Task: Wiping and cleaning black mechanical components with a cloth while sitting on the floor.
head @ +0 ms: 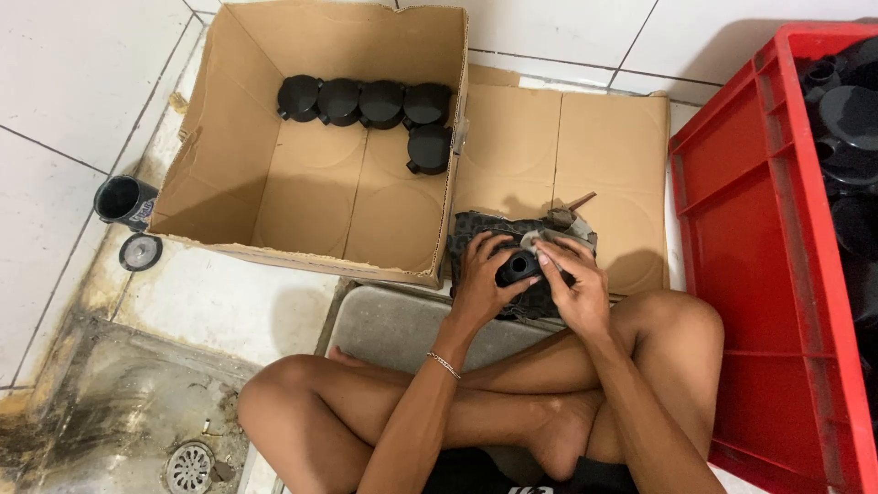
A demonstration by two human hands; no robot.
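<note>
The person sits cross-legged on the floor, and both hands meet just above the crossed knees, right against the near right corner of the open cardboard box (pixel 274 183). The left hand (pixel 480 284) curls around a small black plastic fitting (pixel 519 267), fingers closed on its left side and thumb underneath. The right hand (pixel 574 285) grips the same fitting from the right, and its fingertips (pixel 545 258) press a small pale pad (pixel 530 241) onto the top. A thin bracelet (pixel 444 365) circles the left wrist.

Under the hands, just right of the box's near corner, lies a dark patterned cloth (pixel 476 229) with a small tool or stick (pixel 578 199) poking up at its far edge. The cloth rests on a flattened sheet of cardboard (pixel 594 146) that runs along the box's right wall. A grey mat (pixel 393 325) lies against the box's near wall, under the legs.

Inside the box, 5 black fittings (pixel 380 105) stand against the far wall and right-hand corner, 4 in a row and 1 in front of the last.

Left of the box, a black cup-shaped part (pixel 123 199) and a round lid (pixel 140 252) sit on the white tiles. Nearer than the box on that side is a floor drain (pixel 190 467). Well to the right of the box stands a red plastic crate (pixel 768 274) holding more black parts (pixel 851 119).
</note>
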